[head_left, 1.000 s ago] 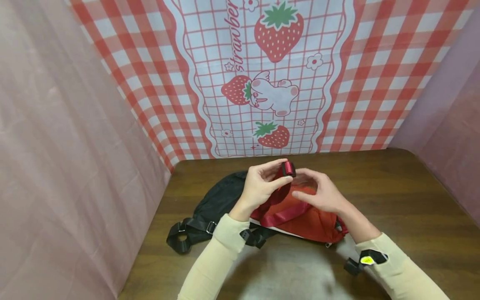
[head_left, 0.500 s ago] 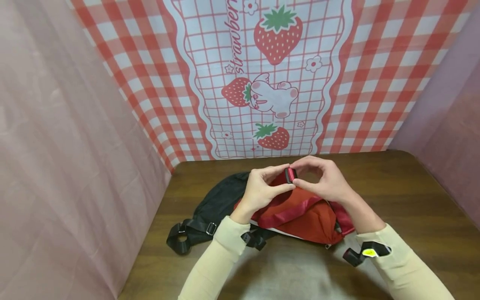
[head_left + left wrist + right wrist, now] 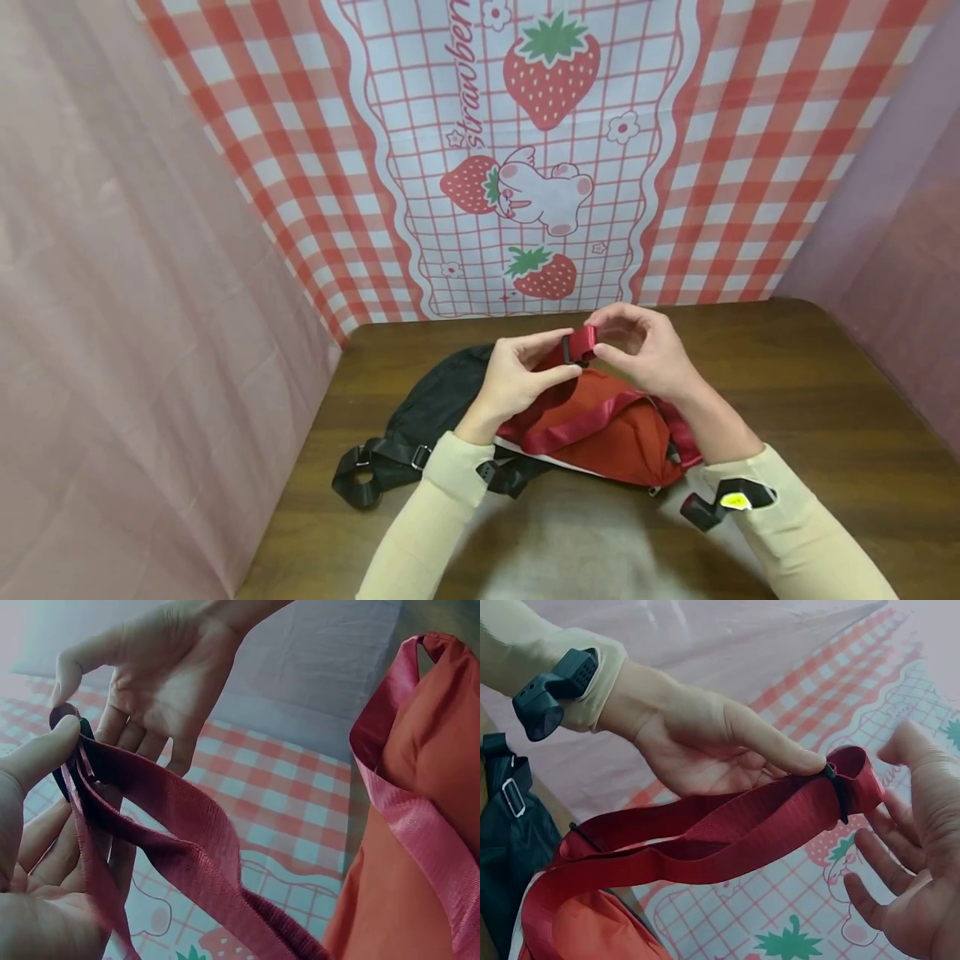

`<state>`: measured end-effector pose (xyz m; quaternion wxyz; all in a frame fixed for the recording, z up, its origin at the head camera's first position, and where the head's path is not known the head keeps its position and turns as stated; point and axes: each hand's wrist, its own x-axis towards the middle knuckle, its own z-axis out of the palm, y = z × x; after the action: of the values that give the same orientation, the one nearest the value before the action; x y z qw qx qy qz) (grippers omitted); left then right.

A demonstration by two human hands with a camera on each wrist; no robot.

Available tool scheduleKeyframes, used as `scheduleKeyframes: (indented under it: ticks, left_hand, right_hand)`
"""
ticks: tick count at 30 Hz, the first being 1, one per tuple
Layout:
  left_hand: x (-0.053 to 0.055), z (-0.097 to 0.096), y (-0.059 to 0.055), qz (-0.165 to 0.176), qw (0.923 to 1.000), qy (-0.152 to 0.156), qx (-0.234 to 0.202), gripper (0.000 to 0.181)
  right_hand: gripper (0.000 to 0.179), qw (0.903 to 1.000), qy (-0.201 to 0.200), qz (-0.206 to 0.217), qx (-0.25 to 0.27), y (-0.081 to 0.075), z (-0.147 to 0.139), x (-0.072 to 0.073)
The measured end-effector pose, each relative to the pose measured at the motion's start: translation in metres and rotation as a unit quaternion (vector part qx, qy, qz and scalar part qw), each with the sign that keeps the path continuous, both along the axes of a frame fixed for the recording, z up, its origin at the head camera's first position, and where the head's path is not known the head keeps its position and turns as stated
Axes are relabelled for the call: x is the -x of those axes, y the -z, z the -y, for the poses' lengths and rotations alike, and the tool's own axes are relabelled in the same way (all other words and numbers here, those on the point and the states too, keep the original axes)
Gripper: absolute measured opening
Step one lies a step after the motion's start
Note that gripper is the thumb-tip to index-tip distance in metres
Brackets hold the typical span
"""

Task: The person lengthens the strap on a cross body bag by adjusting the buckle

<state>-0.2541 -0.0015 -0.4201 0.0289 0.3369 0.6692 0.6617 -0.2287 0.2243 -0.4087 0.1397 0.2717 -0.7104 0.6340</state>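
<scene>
Above the bag, my left hand (image 3: 510,387) pinches a black slider buckle (image 3: 843,807) on a dark red webbing strap (image 3: 705,859) between thumb and fingers. A short loop of strap (image 3: 583,342) stands out on the buckle's right side. Beside this loop is my right hand (image 3: 652,354), thumb and fingers spread around its end. In the right wrist view, the right thumb looks apart from the loop, while a fingertip lies at its edge; contact is hard to tell. Below lies the orange-red bag (image 3: 622,442), a wider red strap band (image 3: 420,825) across it.
The bag's black part (image 3: 442,400) and black straps with a metal adjuster (image 3: 421,457) spread to the left on the wooden table (image 3: 772,400). A strawberry-patterned cloth (image 3: 540,192) hangs behind, with a pink curtain (image 3: 150,292) at left.
My right hand came in from the lower right to the buckle, then shifted slightly up. The strap loop now stands out farther on the right of the buckle. My left hand keeps its pinch.
</scene>
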Motion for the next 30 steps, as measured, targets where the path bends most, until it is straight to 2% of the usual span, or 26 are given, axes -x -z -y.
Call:
scheduleKeyframes:
  ticks: [3, 7, 10, 14, 20, 23, 26, 28, 30]
  left_hand:
    - [0.0, 0.002, 0.0, 0.005, 1.0, 0.0, -0.001, 0.049]
    - [0.001, 0.003, 0.0, 0.002, 1.0, -0.007, -0.002, 0.049]
    - [0.001, 0.003, 0.0, 0.005, 0.9999, -0.01, -0.003, 0.05]
    - [0.001, 0.004, 0.0, 0.009, 0.9999, -0.012, -0.002, 0.049]
    - [0.003, 0.001, 0.003, -0.003, 1.0, -0.006, 0.007, 0.049]
    - [0.005, 0.0, 0.005, -0.004, 0.9999, -0.008, 0.013, 0.049]
    - [0.007, 0.001, 0.004, 0.004, 0.9998, -0.017, 0.006, 0.048]
    - [0.007, 0.002, 0.001, 0.012, 0.9995, -0.026, -0.009, 0.047]
    - [0.006, 0.003, -0.001, 0.021, 0.9988, -0.036, -0.025, 0.047]
  right_hand:
    - [0.024, 0.9998, 0.002, -0.001, -0.02, 0.0, 0.003, 0.002]
    - [0.029, 0.9971, 0.039, -0.016, -0.064, -0.001, 0.007, 0.003]
    - [0.02, 0.9964, 0.065, -0.028, -0.046, -0.002, 0.009, 0.002]
    - [0.021, 0.9961, 0.081, -0.032, -0.013, -0.003, 0.01, 0.002]
    - [0.028, 0.9988, 0.025, -0.008, 0.041, -0.003, 0.012, 0.002]
    - [0.028, 0.9967, 0.018, -0.009, 0.079, -0.002, 0.013, 0.002]
    - [0.037, 0.9944, 0.006, -0.003, 0.106, 0.003, 0.014, 0.003]
    - [0.046, 0.9948, -0.005, 0.01, 0.101, 0.01, 0.015, 0.004]
    - [0.051, 0.9976, -0.004, 0.02, 0.066, 0.019, 0.017, 0.004]
